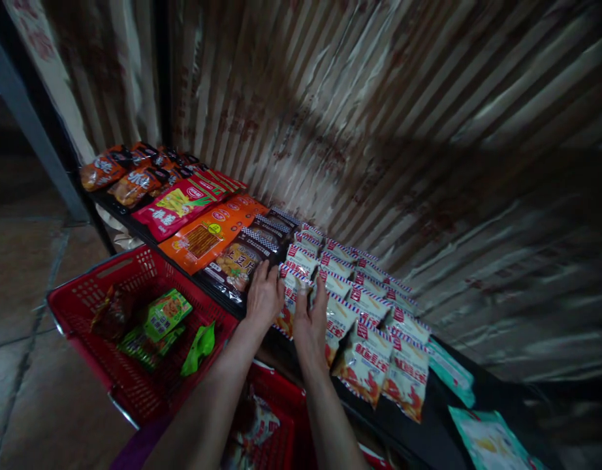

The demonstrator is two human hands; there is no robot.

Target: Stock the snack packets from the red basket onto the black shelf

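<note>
My left hand (pixel 266 294) lies at the right edge of a dark potato-slice snack bag (pixel 235 264), against the leftmost row of white snack bags. Its fingers are outstretched, slightly bent at the tips. My right hand (pixel 311 323) is a short way to the right, thumb and fingers apart, among the same white bags. Between the two hands stands a white snack bag with a striped top edge (pixel 287 301), partly covered by them. More such bags (pixel 364 362) lean in rows to the right. Neither hand is lifting anything that I can make out.
An orange snack pack (pixel 210 235), a red pack (pixel 176 205) and several orange-black bags (pixel 137 185) fill the shelf's left. Teal packs (pixel 490 437) lie right. Below stand a red basket (pixel 80 333) holding green packets (pixel 166 313) and a second red basket (pixel 298 418). Corrugated sheeting (pixel 330 130) rises behind.
</note>
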